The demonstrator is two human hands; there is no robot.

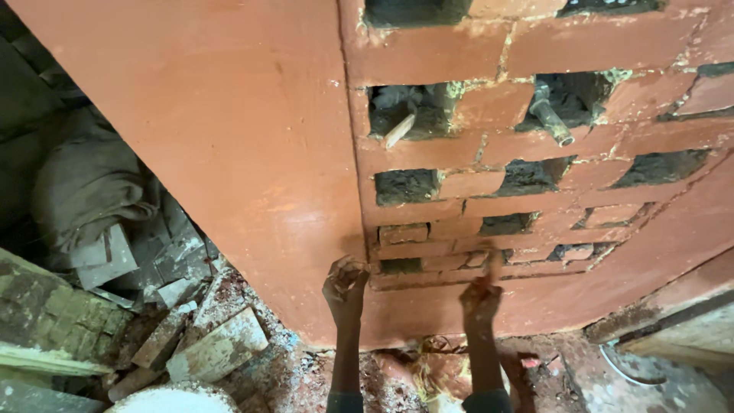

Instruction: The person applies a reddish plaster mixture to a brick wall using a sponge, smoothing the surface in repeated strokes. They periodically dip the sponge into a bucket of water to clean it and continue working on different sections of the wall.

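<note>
Left hand: my left hand (345,284) is curled loosely, holding nothing, against the red wall (229,138).
Right hand: my right hand (480,298) grips a small blurred piece by the brick lattice (489,222).

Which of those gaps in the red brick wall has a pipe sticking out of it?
The upper right gap: a short grey pipe pokes out of it at a slant. The gap to its left holds only a pale stick; the lower ones look dark and empty.

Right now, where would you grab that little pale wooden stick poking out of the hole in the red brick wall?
Probably by the free lower end of the pale wooden stick, coming from the front. That end juts out over the brick edge; its upper end sits back in the dark gap of the red-painted brick wall.
</note>
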